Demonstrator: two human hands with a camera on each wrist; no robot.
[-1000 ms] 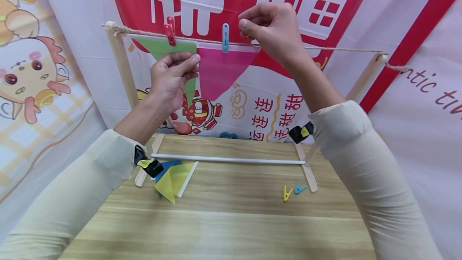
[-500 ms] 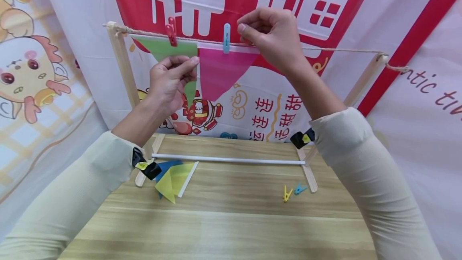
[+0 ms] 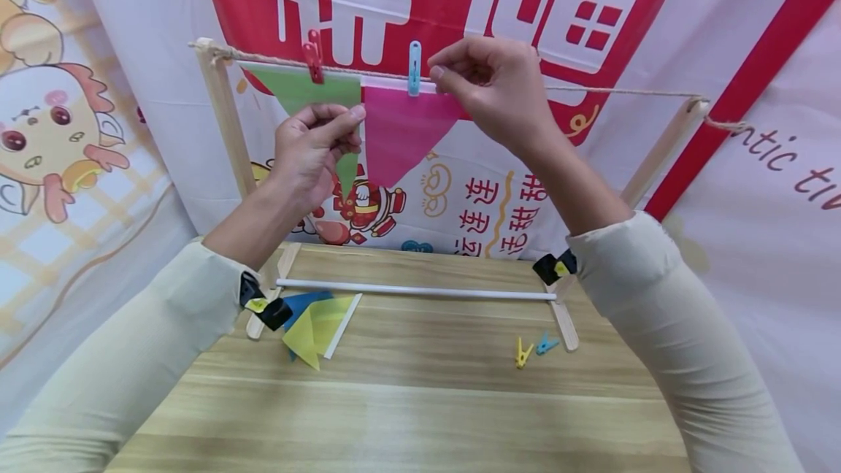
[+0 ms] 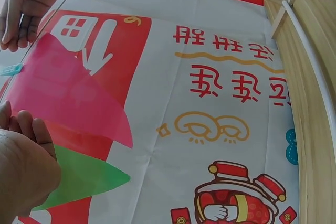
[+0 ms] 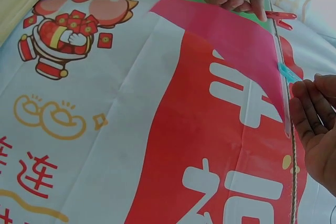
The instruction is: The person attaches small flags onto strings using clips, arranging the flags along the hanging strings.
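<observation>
One light-blue plastic clothespin point(image 3: 415, 68) beside my loose, empty right hand point(image 3: 507, 93); one pink triangular pennant point(image 3: 402, 130) by my left hand point(image 3: 312, 148), grip unclear.

Wood-grain table point(image 3: 420, 422): yellow pennant point(image 3: 331, 318) overlapping blue pennant point(image 3: 307, 302); yellow clip point(image 3: 523, 353), blue clip point(image 3: 544, 344); frame feet point(image 3: 563, 324).

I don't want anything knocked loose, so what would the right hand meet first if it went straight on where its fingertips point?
Probably the light blue plastic clothespin at the top edge of the pink triangular flag; it sits just ahead of the right hand, though depth is unclear.
</observation>
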